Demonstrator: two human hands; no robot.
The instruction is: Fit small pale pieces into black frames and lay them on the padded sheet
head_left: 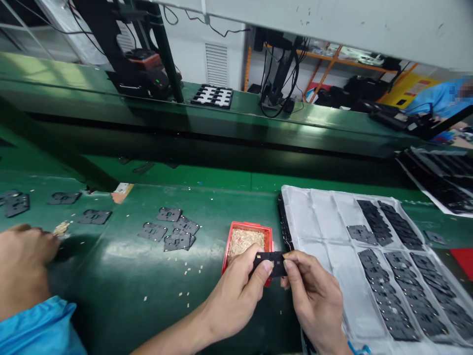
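Note:
A small black plate (276, 266) is held between my two hands, over the near right edge of a red box (269, 230). My left hand (240, 291) pinches the plate's left part between thumb and fingers. At the plate's right end, my right hand (314, 296) grips with thumb and forefinger. Small pale bits (246, 240) fill the red box. To the right lies a white compartment tray (321, 217) with rows of black plates in several of its compartments.
Loose black plates (152, 231) and pale bits lie on the green table (121, 266). Another person's hand (25, 266), in a blue sleeve, is at the left. A slanted green post (74, 160) crosses behind. A black tray (212, 95) sits on the shelf.

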